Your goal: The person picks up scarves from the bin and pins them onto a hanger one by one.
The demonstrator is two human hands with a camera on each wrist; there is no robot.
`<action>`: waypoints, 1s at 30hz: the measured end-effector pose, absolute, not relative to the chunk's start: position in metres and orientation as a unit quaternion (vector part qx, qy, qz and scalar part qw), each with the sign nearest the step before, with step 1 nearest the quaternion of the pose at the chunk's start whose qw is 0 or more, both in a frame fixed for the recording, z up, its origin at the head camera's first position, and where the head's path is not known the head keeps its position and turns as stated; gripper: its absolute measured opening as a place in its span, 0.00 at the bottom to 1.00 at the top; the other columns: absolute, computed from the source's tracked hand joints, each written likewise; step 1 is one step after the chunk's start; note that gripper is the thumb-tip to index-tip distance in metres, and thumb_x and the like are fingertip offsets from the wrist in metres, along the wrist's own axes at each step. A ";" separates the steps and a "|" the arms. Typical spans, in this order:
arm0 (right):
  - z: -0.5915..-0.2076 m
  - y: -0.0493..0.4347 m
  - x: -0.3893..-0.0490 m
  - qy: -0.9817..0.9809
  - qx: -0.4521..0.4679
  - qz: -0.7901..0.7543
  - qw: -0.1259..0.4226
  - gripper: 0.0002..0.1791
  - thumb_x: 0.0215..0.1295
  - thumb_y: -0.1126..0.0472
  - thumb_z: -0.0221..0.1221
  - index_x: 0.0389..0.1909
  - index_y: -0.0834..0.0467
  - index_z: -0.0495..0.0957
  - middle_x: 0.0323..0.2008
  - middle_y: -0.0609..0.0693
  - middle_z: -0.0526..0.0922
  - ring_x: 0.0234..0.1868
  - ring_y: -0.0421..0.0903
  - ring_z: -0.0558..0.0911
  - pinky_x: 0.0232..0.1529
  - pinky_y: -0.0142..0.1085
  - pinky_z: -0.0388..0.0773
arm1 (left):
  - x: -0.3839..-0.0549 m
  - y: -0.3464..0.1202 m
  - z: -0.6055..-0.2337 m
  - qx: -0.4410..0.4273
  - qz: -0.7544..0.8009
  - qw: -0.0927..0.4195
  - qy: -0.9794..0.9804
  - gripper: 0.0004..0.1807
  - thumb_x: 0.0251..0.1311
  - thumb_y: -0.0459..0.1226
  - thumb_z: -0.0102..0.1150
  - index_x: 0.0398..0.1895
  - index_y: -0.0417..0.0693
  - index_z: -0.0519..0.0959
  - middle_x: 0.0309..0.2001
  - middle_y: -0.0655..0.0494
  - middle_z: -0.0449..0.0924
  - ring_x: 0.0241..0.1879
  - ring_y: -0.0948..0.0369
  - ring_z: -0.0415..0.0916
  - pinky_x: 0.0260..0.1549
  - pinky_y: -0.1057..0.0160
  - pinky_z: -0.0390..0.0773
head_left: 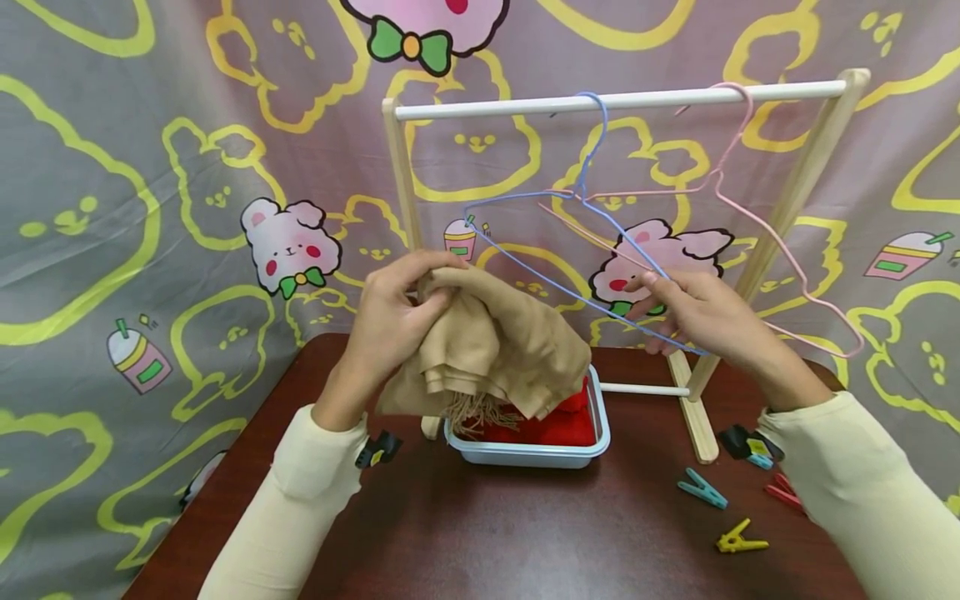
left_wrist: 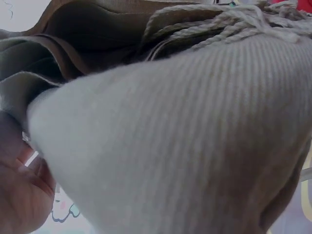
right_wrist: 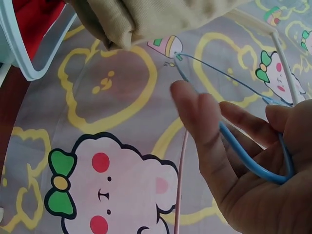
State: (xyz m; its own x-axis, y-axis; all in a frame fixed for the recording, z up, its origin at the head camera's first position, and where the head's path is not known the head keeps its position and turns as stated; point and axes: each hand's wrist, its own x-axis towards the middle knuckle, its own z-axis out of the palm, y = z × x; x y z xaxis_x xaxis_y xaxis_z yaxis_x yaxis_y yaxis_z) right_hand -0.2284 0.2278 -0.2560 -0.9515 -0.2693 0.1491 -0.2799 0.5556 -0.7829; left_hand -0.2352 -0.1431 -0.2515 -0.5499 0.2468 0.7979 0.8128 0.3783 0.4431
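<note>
A tan scarf (head_left: 517,333) with a twisted fringe hangs folded from my left hand (head_left: 393,308), whose thumb and fingers pinch its upper edge. In the left wrist view the scarf's ribbed cloth (left_wrist: 170,136) fills most of the picture and hides the fingertips. My right hand (head_left: 705,312) holds the right lower corner of a blue clothes hanger (head_left: 630,239). The right wrist view shows that blue corner (right_wrist: 258,170) lying in the palm, with fingers bent around it. The hanger hooks over the rack's white bar (head_left: 495,107), tilted down to the right. The scarf is left of the hanger, over a basket.
Beneath the scarf stands a light blue basket (head_left: 525,454) with red cloth (head_left: 562,429) inside. A pink hanger (head_left: 757,218) hangs to the right on the wooden-framed rack. Teal (head_left: 703,489), yellow (head_left: 738,538) and red (head_left: 784,492) clothespins lie at the table's right. A patterned curtain hangs behind.
</note>
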 end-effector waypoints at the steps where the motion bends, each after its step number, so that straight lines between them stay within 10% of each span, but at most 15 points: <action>1: -0.256 0.228 -0.228 -0.881 0.156 0.446 0.010 0.29 0.86 0.46 0.39 0.63 0.65 0.76 0.48 0.68 0.88 0.24 0.52 0.89 0.27 0.44 0.87 | -0.235 -0.143 -0.251 -0.345 -0.436 0.322 -0.766 0.14 0.62 0.25 0.63 0.48 0.45 0.88 0.44 0.51 0.90 0.38 0.61 0.79 0.39 0.69 0.75; 19: -0.248 0.239 -0.210 -0.876 0.149 0.453 0.065 0.25 0.86 0.47 0.42 0.58 0.60 0.80 0.35 0.36 0.88 0.23 0.49 0.89 0.22 0.38 0.82 | -0.234 -0.144 -0.251 -0.305 -0.417 0.306 -0.800 0.14 0.61 0.27 0.63 0.47 0.47 0.89 0.38 0.52 0.88 0.29 0.60 0.73 0.29 0.68 0.70; 30: -0.262 0.259 -0.188 -0.882 0.184 0.427 0.081 0.18 0.86 0.53 0.44 0.52 0.52 0.83 0.36 0.39 0.89 0.26 0.47 0.86 0.25 0.39 0.84 | -0.233 -0.144 -0.249 -0.302 -0.422 0.301 -0.800 0.15 0.61 0.26 0.62 0.48 0.48 0.89 0.39 0.52 0.88 0.29 0.61 0.73 0.29 0.68 0.71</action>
State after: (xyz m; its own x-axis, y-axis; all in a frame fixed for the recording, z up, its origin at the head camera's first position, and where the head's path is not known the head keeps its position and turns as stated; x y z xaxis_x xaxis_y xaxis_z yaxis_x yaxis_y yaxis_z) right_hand -0.1881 0.2592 -0.2621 -0.9195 -0.2553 0.2990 -0.3928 0.5684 -0.7229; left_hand -0.2327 -0.1443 -0.2491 -0.6360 0.2298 0.7367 0.7377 0.4614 0.4929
